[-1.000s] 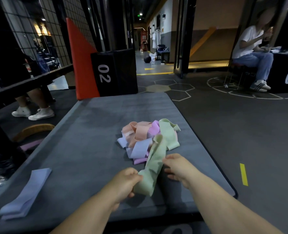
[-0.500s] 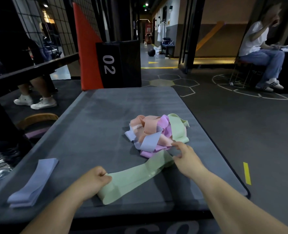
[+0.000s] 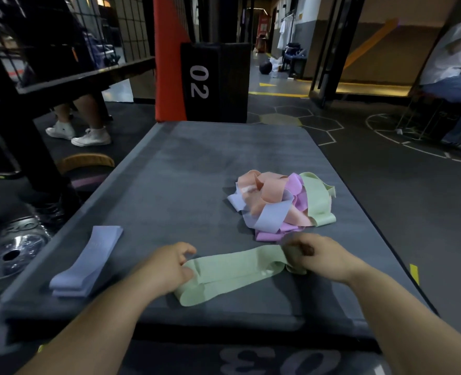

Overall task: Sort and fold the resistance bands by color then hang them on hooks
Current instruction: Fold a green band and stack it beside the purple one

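Operator: Fingers (image 3: 187, 250) of the left hand (image 3: 164, 269) are curled and pinch the near-left end of the green band (image 3: 232, 272). The right hand (image 3: 324, 257) grips the other end, bunched in its fist. That hand is blurred, so I cannot tell its exact finger placement.

Supervisor: Where does the band lie?

Operator: It lies stretched flat across the front of the padded platform (image 3: 183, 171), just beside the mixed pile (image 3: 272, 201). One folded lavender band (image 3: 88, 259) sits well apart at the left.

Supervisor: Risks?

Operator: In my judgement, two. The right hand sits right against the pile's pink edge, so a fold drawn that way could snag a loose loop and drag the pile. Also, the band is elastic, and if either pinch slips under tension it would spring back and undo the fold.
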`<state>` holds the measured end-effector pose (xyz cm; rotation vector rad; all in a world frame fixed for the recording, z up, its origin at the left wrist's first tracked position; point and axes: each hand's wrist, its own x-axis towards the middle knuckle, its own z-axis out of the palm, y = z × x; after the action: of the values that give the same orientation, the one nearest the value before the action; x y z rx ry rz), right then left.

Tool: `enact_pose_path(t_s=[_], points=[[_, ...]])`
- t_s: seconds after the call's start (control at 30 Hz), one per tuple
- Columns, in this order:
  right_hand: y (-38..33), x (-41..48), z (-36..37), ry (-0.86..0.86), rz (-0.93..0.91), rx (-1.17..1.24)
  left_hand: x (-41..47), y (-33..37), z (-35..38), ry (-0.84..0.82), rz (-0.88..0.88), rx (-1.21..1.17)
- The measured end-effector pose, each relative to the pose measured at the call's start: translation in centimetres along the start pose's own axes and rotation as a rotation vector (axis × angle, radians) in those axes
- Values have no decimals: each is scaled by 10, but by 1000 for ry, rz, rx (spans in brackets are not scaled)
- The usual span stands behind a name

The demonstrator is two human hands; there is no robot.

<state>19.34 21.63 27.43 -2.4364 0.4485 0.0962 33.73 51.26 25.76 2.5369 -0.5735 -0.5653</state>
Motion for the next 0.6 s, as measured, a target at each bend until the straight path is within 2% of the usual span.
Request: enact_pose_path(t_s=[0.13, 0.27, 0.47, 0.6], points=[[-1, -4, -5, -73, 74, 227, -2, 2, 0, -15, 9, -25], [4, -7, -5, -121, 89, 284, -3, 4, 2, -5, 20, -25], [8, -9, -4, -15, 44, 288, -4, 3, 6, 52, 30, -55], [9, -11, -6, 26, -19, 411, -4, 6, 8, 81, 28, -76]])
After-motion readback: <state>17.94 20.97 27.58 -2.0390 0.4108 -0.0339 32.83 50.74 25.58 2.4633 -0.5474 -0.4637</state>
